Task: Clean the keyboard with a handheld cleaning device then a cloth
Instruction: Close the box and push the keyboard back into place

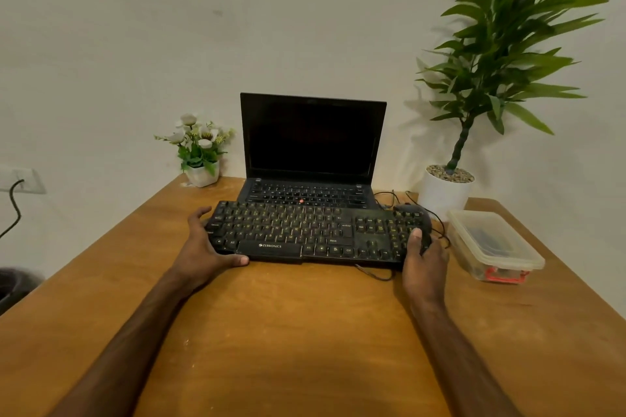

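Got the left hand (206, 247) clamped on the left end of the keyboard (305, 230); thumb flat along the front edge, other fingers curled round the end toward the back. Same deal with the right hand (423, 261) at the right end; thumb down on the number-pad keys, remaining fingers wrapped round the edge and out of sight, so no telling about contact with anything else back there. Neither one spread wide; just a snug hold at each end.

Keyboard lying keys-up on the table (288, 332); long axis running left to right, space-bar side toward the person. Sitting squarely between the two hands, one end in each.

Right behind the keyboard: open laptop (311, 145), screen dark, its front part hidden by the keyboard's back edge. Behind the keyboard's right end, touching or very nearly: black mouse (411, 211). Thin black cable (376, 276) looping out from under the front edge near the right end. Off past the right end, apart from it: clear lidded plastic box (494, 244) with something red inside. Further back on that side, tall green plant in a white pot (447, 193); back past the left end, small pot of white flowers (200, 152).
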